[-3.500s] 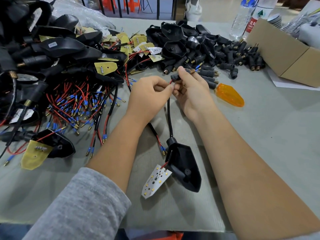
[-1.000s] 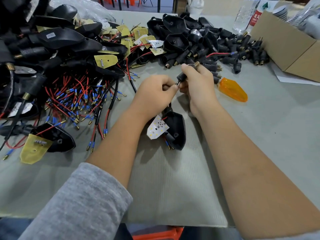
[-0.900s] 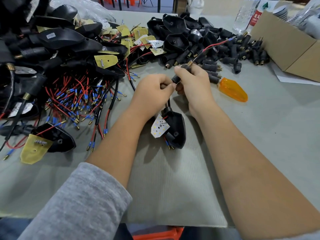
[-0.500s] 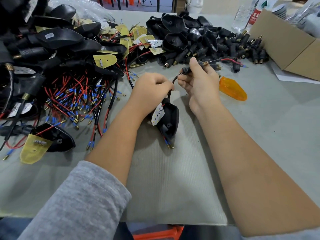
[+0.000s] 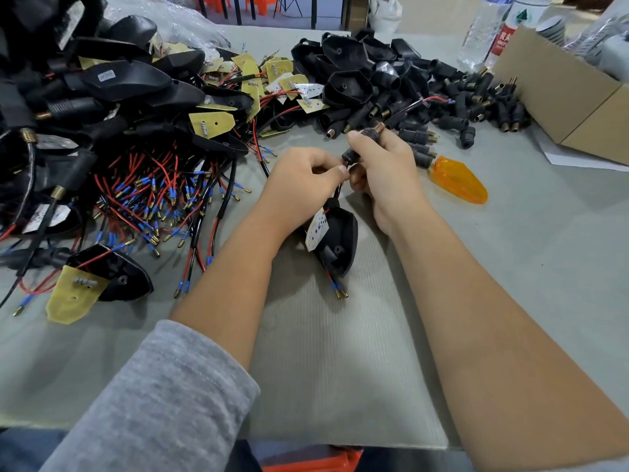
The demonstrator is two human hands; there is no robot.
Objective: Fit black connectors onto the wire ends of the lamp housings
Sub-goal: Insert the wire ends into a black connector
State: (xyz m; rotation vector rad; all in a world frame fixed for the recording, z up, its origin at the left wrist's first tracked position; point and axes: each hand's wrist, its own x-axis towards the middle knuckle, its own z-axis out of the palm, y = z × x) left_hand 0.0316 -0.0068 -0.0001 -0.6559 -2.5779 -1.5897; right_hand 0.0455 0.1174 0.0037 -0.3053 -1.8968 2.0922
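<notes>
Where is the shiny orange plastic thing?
In the head view, the orange plastic lamp lens lies on the table, right of the right hand, near the black connector pile.

Assy workshop: lamp housings (image 5: 112, 80), connectors (image 5: 476, 97) piled.

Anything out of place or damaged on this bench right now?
Nothing looks damaged. One orange lens lies alone right of the hands, the only coloured cover among black connectors and housings.

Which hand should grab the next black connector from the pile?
Probably the right hand. The loose connector pile lies just beyond it on its side, while the left hand pinches the cable above the lamp housing. First the right must let go of its connector.
</notes>
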